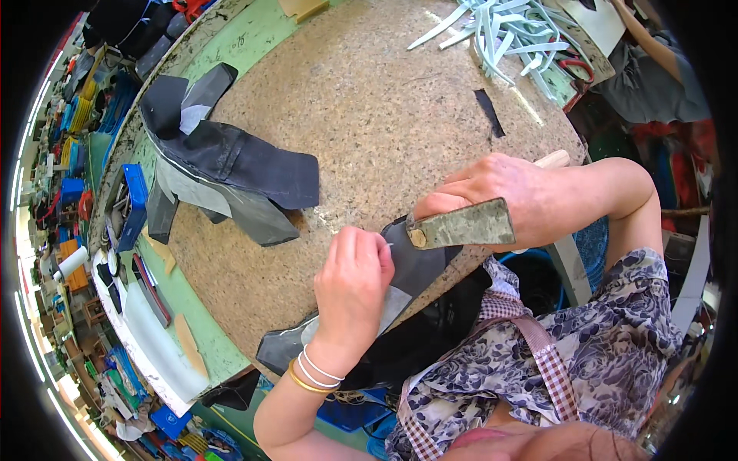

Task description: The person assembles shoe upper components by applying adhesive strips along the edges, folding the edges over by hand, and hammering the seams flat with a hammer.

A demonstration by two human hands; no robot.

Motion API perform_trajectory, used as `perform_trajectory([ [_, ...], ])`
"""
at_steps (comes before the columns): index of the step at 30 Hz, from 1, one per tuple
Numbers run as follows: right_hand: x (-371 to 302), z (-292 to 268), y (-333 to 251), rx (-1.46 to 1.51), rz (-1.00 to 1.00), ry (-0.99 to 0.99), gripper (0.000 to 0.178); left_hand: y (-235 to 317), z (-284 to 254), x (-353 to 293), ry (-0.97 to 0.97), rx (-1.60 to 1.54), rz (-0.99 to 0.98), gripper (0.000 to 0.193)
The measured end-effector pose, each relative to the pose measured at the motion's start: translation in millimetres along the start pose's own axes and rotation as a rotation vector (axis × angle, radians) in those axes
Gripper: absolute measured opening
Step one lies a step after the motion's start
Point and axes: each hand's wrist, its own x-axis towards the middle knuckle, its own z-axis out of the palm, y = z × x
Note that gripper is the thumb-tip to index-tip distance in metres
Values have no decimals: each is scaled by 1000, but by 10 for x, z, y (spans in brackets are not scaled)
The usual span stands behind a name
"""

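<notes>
My right hand (503,188) is closed round the wooden handle of a hammer (467,224), whose flat, worn metal head hangs just above a dark grey and black sheet piece (419,269) at the near edge of the stone slab. My left hand (352,269) pinches thumb and fingers together over that same piece. A tiny pale tip shows at the fingertips, too small to name. Part of the piece lies hidden beneath my left hand and wrist. Farther left rests a stack of similar black and grey cut pieces (269,169), some with light grey patches.
The speckled stone slab (369,115) sits on a green-topped table. Pale blue strips (515,34) are heaped at the far right, near red-handled scissors (578,71). A small black scrap (489,113) lies on the slab. A blue tray (134,203) stands at the left edge.
</notes>
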Motion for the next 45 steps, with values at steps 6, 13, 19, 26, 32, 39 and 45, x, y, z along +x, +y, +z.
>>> perform_trajectory([
  [6,-75,41,-9,15,60,-27,47,-25,-50,-14,-51,-220,-177,23],
  [13,-68,-12,-48,94,17,-10,40,5,-226,30,-167,-570,-370,32],
  [19,-40,-25,-39,3,11,-18,32,-72,-83,-68,12,-327,-73,34],
  [26,219,-81,-167,-188,-13,-221,23,4,-111,-140,5,-91,67,33],
  [32,273,-129,-244,-131,43,-93,18,-113,-133,-225,-79,-459,-151,21],
  [39,352,-130,-302,-112,8,-167,30,-74,-249,-262,-92,-423,-165,21],
  [45,374,-15,-415,-113,31,-132,37,-31,-200,-381,-37,-210,-1,25],
])
